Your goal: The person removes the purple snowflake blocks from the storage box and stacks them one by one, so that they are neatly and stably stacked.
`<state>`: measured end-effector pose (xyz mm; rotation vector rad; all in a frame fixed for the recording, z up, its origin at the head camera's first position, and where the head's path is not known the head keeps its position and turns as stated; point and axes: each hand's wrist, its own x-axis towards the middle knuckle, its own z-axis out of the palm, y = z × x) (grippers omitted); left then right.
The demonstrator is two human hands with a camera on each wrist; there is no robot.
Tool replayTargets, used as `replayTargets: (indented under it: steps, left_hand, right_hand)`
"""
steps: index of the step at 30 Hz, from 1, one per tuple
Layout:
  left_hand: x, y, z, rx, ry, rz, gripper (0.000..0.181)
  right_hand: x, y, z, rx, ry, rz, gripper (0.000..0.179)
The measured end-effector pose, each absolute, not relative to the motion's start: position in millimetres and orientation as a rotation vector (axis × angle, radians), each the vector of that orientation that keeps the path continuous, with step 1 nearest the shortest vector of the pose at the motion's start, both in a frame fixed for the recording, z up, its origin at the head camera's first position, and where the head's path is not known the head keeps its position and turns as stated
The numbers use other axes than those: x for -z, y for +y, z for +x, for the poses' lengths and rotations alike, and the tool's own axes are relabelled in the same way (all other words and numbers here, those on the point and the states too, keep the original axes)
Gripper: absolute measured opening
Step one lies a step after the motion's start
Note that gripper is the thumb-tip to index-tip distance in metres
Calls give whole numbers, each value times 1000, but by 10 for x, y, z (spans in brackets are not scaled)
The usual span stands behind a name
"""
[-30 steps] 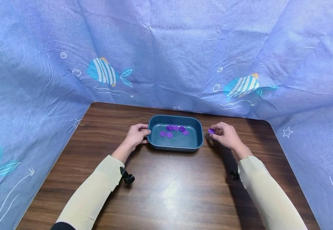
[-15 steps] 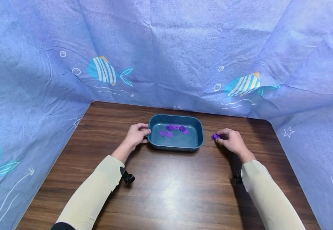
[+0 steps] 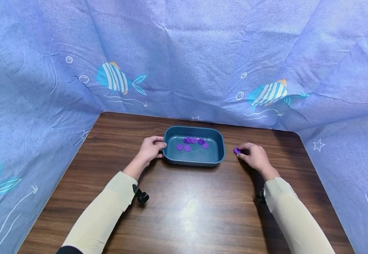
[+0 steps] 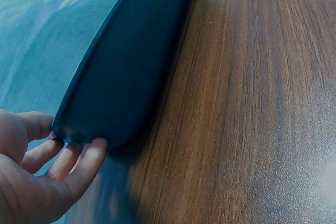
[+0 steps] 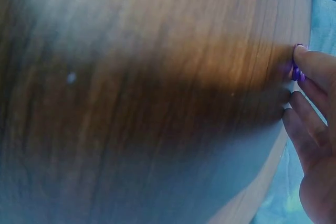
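The tray (image 3: pixel 199 156), blue-green with rounded corners, stands upright on the wood-grain table (image 3: pixel 177 204), between the two hands. The left hand (image 3: pixel 150 150) is at its left end: the thumb lies at the rim and the fingers bear on the outer end wall, gripping it between them. The left wrist view confirms fingertips in contact with the outside of the tray.

The right hand (image 3: pixel 255 155) is beyond the tray's right end, near it but not touching it. Its thumb and forefinger are closed in a pinch on a purple flower piece (image 3: pixel 236 151), which projects from the fingertips toward the tray. The remaining fingers are bent and less tightly drawn in. The held piece is low over the table; whether it touches the surface cannot be told, nor whether more than one piece is held.

Inside the tray, purple flower pieces (image 3: pixel 187 149) lie on the floor: two at the left, nearer the front, and an overlapping row behind them reaching to the right. Both forearms wear pale sleeves (image 3: pixel 101 208). A blue fabric (image 3: pixel 203 53) with fish prints hangs behind the table.
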<state>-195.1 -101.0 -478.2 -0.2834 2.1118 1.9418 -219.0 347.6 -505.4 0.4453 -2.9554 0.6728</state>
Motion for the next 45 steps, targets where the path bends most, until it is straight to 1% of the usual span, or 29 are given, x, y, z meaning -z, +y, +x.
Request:
replayTargets:
  steps: [19,35,45]
  left_hand:
    - [4775,-1003,-1952,-1938,2113,-296,39]
    - [4776,-1011,-1956,-1947,2097,-287,41]
    - [4778,-1010,-1962,-1951,2090,-294,39]
  right_hand:
    - [4974,3426,-2215,-599,-3045,446,28]
    - [4978,3411,-2221,-585,-3027,473,27]
    - [4988,3417,-2218,-573,-3021,477,30]
